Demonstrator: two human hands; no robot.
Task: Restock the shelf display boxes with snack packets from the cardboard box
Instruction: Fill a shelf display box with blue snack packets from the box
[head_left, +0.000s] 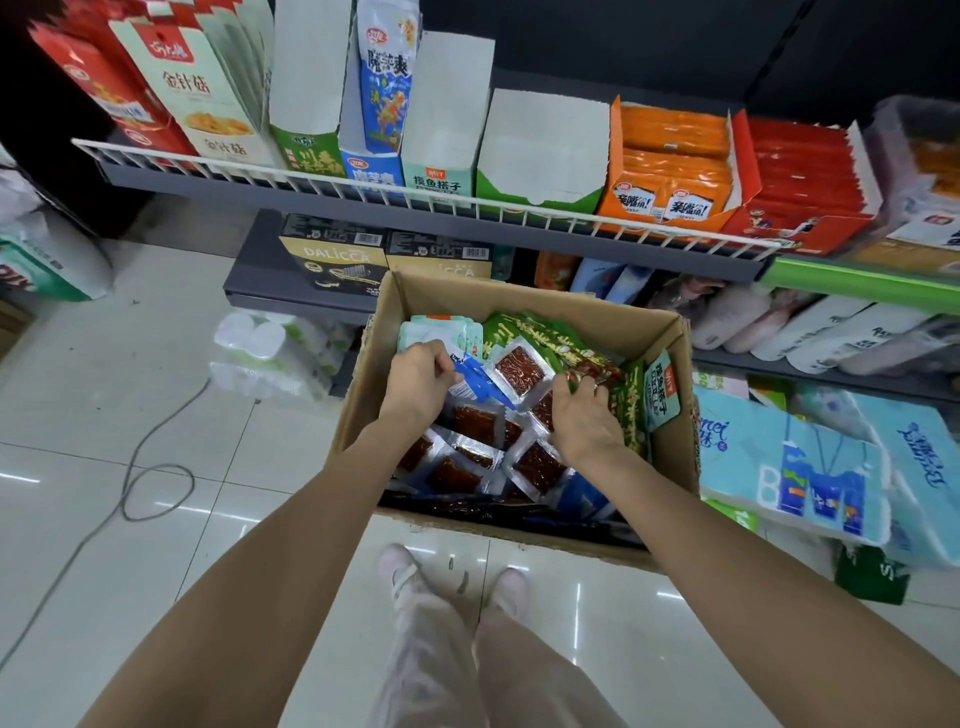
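Note:
An open cardboard box (644, 327) stands on the floor below the shelf, filled with snack packets: clear ones with red-brown contents (519, 370), green ones (545, 332), teal ones (431, 328) and blue ones. My left hand (418, 382) reaches into the box and pinches a blue packet (480, 382). My right hand (584, 421) is curled on the green and clear packets at the box's right side. On the wire-fronted shelf (415, 195) above stand display boxes, among them a nearly empty green one (540, 150), a teal one (441, 124) and a blue one (371, 166).
Full orange (670, 166) and red (800, 176) display boxes sit further right on the shelf. Tissue packs (795, 462) lie right of the cardboard box, bottled water packs (270, 353) left of it. A grey cable (140, 467) loops over the white tiled floor. My feet stand just behind the box.

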